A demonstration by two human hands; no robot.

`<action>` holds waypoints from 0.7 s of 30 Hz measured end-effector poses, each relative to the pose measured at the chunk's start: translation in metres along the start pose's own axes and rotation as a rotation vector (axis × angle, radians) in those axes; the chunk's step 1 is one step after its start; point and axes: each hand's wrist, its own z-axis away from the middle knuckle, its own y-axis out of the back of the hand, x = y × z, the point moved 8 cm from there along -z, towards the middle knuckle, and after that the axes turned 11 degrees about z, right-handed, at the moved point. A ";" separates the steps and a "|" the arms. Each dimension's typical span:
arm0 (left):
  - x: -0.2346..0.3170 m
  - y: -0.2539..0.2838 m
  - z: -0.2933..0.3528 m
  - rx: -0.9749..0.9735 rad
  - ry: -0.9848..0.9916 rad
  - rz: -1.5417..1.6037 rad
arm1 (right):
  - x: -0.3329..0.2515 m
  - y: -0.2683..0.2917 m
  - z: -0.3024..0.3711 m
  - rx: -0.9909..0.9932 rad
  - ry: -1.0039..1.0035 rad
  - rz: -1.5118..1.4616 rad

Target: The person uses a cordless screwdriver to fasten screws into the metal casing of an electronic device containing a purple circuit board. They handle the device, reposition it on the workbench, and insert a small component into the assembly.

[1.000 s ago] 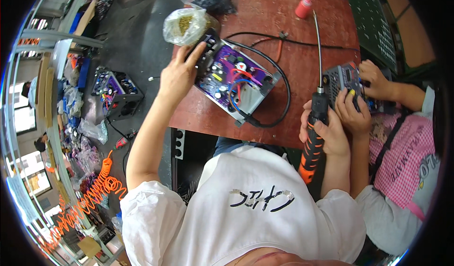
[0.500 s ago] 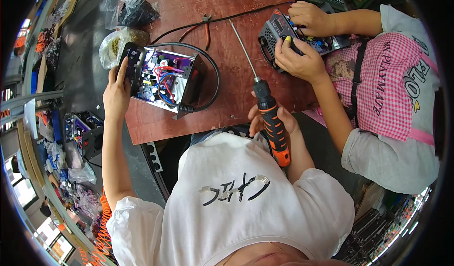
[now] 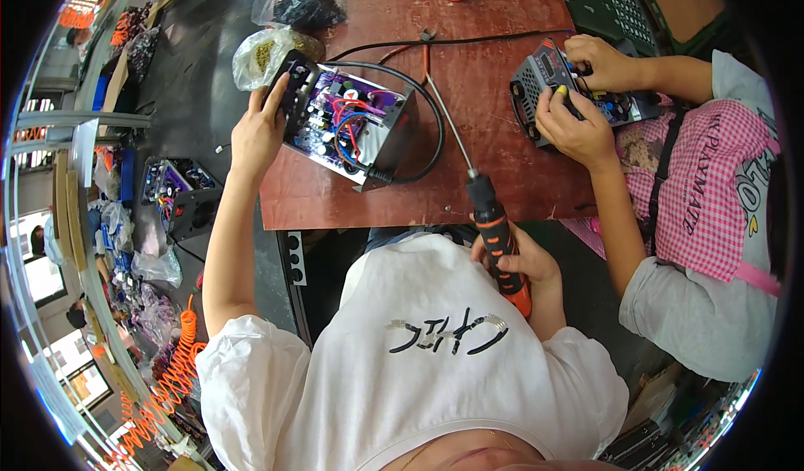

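While your left hand (image 3: 258, 132) closes its fingers over the near end panel of the open power-supply chassis (image 3: 347, 128), steadying it on the reddish-brown workbench (image 3: 502, 94), your right hand (image 3: 523, 266) wraps fully around the orange-and-black electric screwdriver (image 3: 496, 232) held against your chest, its long bit pointing up over the bench, short of the unit. The step in hand looks like screw work on the chassis, its wiring exposed and black cable (image 3: 431, 128) looped beside it. Your next move calls for bringing the bit tip across to a screw point. At right, a co-worker's hands (image 3: 578, 94) handle a second unit (image 3: 557, 82).
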 end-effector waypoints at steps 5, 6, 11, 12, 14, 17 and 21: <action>0.011 -0.004 -0.013 0.009 -0.073 0.001 | -0.003 -0.009 0.019 0.048 -0.064 0.084; 0.008 -0.003 -0.010 0.025 -0.070 0.000 | -0.011 -0.010 0.017 0.046 -0.080 0.090; -0.001 -0.002 -0.002 0.021 -0.040 -0.025 | -0.075 -0.006 -0.008 0.132 0.039 0.265; 0.000 -0.002 -0.003 0.023 -0.043 -0.024 | -0.084 -0.008 -0.014 0.152 0.032 0.217; 0.001 -0.003 -0.005 0.024 -0.048 -0.014 | -0.090 -0.009 -0.030 0.125 0.128 0.091; -0.003 -0.003 -0.004 0.036 -0.042 0.001 | -0.081 -0.013 -0.042 0.101 0.171 -0.027; -0.002 -0.002 -0.003 0.035 -0.056 0.006 | -0.046 -0.010 -0.038 0.057 0.135 -0.181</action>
